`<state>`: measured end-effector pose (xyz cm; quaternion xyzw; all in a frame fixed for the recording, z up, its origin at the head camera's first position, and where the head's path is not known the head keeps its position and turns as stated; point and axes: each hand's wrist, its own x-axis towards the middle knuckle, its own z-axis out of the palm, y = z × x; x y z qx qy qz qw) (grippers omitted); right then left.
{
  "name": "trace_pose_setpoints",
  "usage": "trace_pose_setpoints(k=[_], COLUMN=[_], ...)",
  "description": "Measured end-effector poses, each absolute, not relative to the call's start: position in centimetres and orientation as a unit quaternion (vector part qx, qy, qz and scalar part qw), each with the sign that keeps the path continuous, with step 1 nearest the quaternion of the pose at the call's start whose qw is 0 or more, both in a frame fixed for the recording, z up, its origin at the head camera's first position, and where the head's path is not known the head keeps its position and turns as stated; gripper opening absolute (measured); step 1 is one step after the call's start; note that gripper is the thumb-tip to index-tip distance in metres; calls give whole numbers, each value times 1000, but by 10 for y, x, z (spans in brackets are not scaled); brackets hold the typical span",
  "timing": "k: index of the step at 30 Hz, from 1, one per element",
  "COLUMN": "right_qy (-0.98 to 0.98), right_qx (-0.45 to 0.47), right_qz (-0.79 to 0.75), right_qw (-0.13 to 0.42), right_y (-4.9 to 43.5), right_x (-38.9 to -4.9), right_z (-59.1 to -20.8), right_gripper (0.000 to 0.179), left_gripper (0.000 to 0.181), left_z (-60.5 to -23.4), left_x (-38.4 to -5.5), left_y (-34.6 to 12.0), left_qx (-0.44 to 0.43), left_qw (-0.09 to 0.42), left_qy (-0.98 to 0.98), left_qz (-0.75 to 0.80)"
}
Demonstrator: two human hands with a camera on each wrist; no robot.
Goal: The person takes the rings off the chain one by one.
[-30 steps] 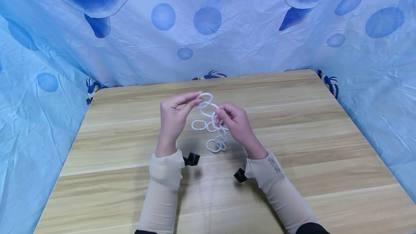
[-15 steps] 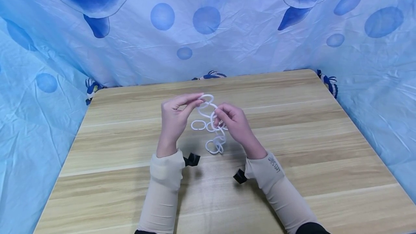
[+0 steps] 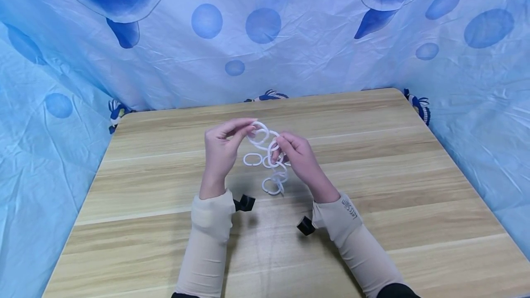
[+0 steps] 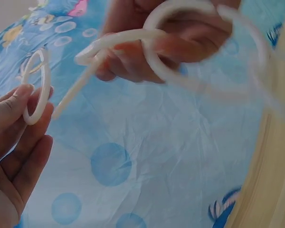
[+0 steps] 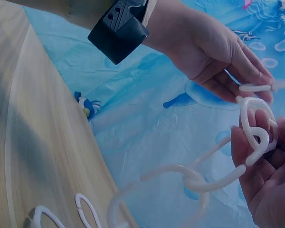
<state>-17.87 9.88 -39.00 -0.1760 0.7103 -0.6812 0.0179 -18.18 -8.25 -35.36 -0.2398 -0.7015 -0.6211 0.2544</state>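
Observation:
My left hand [image 3: 221, 151] pinches a white oval plastic link [image 4: 47, 88] between thumb and fingertips. Facing it, my right hand [image 3: 298, 153] grips the upper end of a chain of similar white links [image 5: 180, 168]. One link of that end sticks out toward the left hand. In the left wrist view, the left hand's link stands apart from the chain. Small gaps show in the sides of some links. Below the right hand the chain hangs down toward the table, its lower links bunched together and overlapping.
A loose white link [image 3: 244, 159] lies on the wooden table [image 3: 145, 224] beyond the hanging chain, with more links beside it partly hidden behind the chain and right hand. Blue dolphin-print curtain [image 3: 165, 68] surrounds the table's back and sides.
The left hand has shifted slightly left, and its link has turned to a different tilt. The right hand stays nearly in place while the chain's lower end sways a little.

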Motion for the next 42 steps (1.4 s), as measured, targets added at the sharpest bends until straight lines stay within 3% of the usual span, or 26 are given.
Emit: trace_pose_setpoints(k=[8, 19, 32, 42], right_qy=[713, 699, 685, 696], right_qx=[-167, -152, -177, -182], right_qz=[-681, -699, -707, -694], right_qw=[10, -2, -5, 3], right_y=[101, 105, 105, 108], right_x=[-180, -181, -180, -178], right_z=[-389, -388, -383, -385], right_gripper=[30, 31, 30, 28], left_gripper=[13, 19, 22, 26], left_z=[-353, -350, -354, -358], left_x=[-183, -179, -187, -193], left_y=[-86, -90, -116, -138], left_qx=[-222, -213, -178, -148], left_qw=[241, 170, 191, 173], left_qy=[-692, -692, -673, -707], left_qz=[-643, -669, -692, -669])
